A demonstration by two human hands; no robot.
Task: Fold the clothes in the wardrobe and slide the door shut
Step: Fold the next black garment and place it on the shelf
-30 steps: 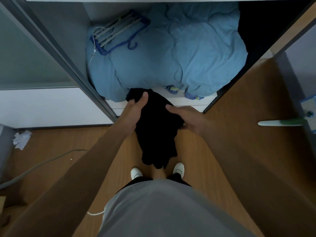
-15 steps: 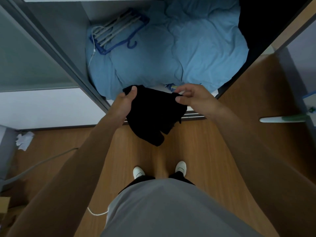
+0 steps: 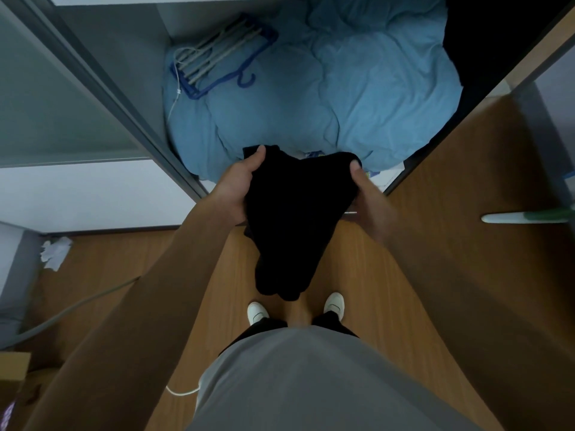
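A black garment (image 3: 289, 219) hangs in front of the open wardrobe, its lower end dangling above my feet. My left hand (image 3: 239, 185) grips its upper left corner, thumb on top. My right hand (image 3: 367, 194) grips the upper right corner, thumb over the cloth. Behind the garment a bulky light blue quilt (image 3: 326, 94) fills the wardrobe floor. The grey sliding door (image 3: 56, 98) stands at the left, with its frame edge (image 3: 130, 110) running diagonally down to the track.
A blue hanger rack (image 3: 217, 60) lies on the quilt's left side. Dark clothes (image 3: 485, 51) hang at the wardrobe's right. A wooden panel (image 3: 466, 181) rises at the right, with a white and green handle (image 3: 525, 216). Crumpled paper (image 3: 55, 252) and a grey cable (image 3: 77, 306) lie on the floor.
The hands have spread apart to the garment's two upper corners. The cloth, bunched up half a second ago, now hangs longer towards my feet.
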